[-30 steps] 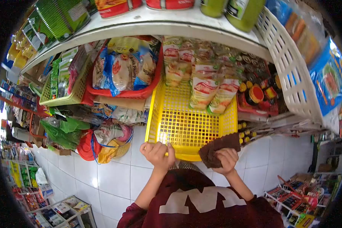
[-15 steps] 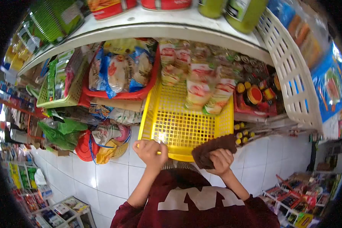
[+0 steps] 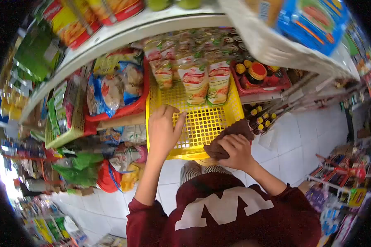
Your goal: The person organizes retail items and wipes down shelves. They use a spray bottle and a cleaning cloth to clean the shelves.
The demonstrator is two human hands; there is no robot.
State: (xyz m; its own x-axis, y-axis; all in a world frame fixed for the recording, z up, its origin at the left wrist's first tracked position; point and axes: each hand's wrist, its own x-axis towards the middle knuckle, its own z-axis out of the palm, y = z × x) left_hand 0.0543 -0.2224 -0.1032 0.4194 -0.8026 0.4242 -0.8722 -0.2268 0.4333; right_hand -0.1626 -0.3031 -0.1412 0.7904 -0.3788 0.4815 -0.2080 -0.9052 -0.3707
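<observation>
Where right grip curls, cloth seemingly beneath

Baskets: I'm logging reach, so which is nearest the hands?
The yellow basket: only it has the left hand and right hand at it; the red basket is farther.

Maroon top, large white letter across it; striped trousers.

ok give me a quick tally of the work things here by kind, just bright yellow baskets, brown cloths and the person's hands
Bright yellow basket: 1
Brown cloth: 1, in the right hand
Hands: 2, the left hand and the right hand
Total: 4
</observation>
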